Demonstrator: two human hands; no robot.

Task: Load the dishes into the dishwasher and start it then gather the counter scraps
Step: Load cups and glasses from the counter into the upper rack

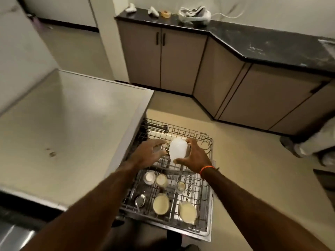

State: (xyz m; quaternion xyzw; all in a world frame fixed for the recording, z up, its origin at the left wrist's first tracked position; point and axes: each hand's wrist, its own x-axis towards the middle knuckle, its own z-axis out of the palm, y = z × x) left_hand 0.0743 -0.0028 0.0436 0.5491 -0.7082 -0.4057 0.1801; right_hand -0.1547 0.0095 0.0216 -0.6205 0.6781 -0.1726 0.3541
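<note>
A white cup (pixel 178 148) hangs over the pulled-out upper rack (pixel 203 137) of the dishwasher. My right hand (pixel 194 157) grips the cup from the right side, thumb low and fingers over the top. My left hand (pixel 147 153) is just left of the cup with fingers spread, and it is blurred, so whether it touches the cup is unclear. Below, the lower rack (pixel 206 198) holds cream bowls (pixel 161 203), a cream plate (pixel 187 211), small cups (pixel 149 177) and a steel cup (pixel 140 201).
The pale dishwasher top (pixel 72 127) lies to the left. A black counter (pixel 253 42) over brown cabinets (pixel 163 60) runs along the back and right, carrying a cloth (pixel 194 15), a yellowish roll (pixel 165 13) and small white scraps (pixel 153 11). A bin with a white liner (pixel 311 145) stands at right.
</note>
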